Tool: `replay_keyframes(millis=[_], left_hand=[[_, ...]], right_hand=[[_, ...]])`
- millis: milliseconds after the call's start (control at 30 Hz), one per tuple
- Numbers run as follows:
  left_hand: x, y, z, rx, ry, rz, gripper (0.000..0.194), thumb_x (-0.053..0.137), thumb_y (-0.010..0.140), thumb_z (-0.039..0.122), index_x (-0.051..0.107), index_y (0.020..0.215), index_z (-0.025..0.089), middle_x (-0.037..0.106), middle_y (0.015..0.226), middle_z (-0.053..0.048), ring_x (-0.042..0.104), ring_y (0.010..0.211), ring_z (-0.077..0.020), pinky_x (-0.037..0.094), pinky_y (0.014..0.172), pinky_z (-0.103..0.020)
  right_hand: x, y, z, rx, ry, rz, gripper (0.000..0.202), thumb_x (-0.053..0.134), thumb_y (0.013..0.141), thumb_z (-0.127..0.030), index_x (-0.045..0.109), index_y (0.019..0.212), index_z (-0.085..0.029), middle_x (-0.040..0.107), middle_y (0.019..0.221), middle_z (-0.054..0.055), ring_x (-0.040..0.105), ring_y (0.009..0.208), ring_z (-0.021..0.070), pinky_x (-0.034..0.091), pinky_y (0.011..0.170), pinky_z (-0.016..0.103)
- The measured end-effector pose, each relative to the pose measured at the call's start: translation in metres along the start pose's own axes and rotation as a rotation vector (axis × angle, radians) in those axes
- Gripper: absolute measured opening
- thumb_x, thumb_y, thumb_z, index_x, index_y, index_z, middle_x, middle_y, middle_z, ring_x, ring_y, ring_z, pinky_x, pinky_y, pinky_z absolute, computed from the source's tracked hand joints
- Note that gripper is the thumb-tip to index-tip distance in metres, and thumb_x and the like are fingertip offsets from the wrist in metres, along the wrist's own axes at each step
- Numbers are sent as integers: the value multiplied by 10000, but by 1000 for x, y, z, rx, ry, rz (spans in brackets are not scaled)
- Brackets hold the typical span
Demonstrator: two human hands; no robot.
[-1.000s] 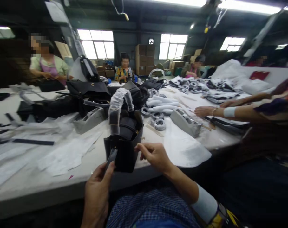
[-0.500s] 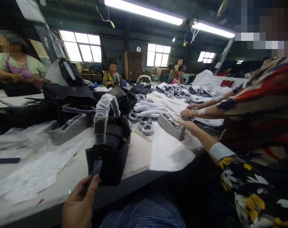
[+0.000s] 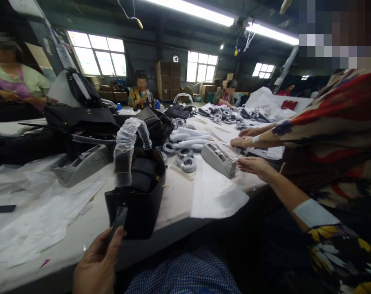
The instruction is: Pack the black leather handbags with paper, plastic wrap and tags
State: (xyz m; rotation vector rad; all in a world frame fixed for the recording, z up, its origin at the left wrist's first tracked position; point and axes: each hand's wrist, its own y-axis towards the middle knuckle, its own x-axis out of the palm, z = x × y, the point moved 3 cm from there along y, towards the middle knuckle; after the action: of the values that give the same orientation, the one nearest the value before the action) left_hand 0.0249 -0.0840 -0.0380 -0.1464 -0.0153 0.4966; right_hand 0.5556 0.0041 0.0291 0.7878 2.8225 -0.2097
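Note:
A black handbag stands upright at the table's front edge, its top open and its handle wrapped in white film. My left hand grips a dark strap at the bag's side, thumb on top. My right hand is at the front end of a grey tape dispenser, fingers pinched on a shiny bit of clear tape. White sheet material lies under and in front of the dispenser.
A second tape dispenser and black bags are on the left. White wrapped rolls and grey coils lie mid-table. At right, a co-worker's hands work close to mine. Thin white sheets cover the left front.
My right hand has drawn back slightly from the dispenser, its fingers now pinched at the tape end. My left hand keeps its hold on the strap. The view has shifted a little.

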Motion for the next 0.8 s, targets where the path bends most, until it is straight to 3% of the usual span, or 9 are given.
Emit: replay_keyframes(millis=[167,333,433,600,700,800], left_hand=[[-2,0,-2,17,1,-11,695,836,499,651,722,977,160,711,808,-26,625,691,-185,493,607,-281],[0,-4,-1,12,-56,-17,624,848,527,597,736,968,169,722,797,-25,644,727,-198,527,648,-294],[4,-8,2,19,-116,-31,577,842,564,570,743,980,183,742,874,-37,661,823,-216,542,720,-304],[9,-12,5,84,-159,-101,483,817,662,514,747,999,175,754,959,-61,666,949,-217,515,880,-314],[9,-12,6,128,-174,-150,453,785,727,485,737,1049,170,750,1019,-77,664,997,-228,497,920,-328],[9,-15,9,162,-193,-192,426,748,780,475,732,1074,168,747,1043,-85,665,1008,-238,497,911,-326]], right_hand=[[10,-16,26,-31,12,62,331,863,696,-420,698,717,-134,670,589,85,607,495,146,559,492,256],[38,-46,27,-108,48,-24,442,884,589,-521,723,733,-135,705,694,81,564,510,113,518,487,232],[83,-85,18,-139,69,-224,480,877,590,-536,758,819,-132,726,791,86,579,574,114,525,553,239],[186,-171,-16,-252,138,-674,364,773,783,-482,758,931,-149,703,744,47,587,577,111,504,589,246],[236,-210,-37,-322,199,-810,345,732,827,-462,740,991,-158,706,752,37,620,593,121,518,608,253],[272,-232,-47,-357,251,-869,393,716,839,-422,649,1134,-172,717,752,21,649,596,130,532,615,255]])
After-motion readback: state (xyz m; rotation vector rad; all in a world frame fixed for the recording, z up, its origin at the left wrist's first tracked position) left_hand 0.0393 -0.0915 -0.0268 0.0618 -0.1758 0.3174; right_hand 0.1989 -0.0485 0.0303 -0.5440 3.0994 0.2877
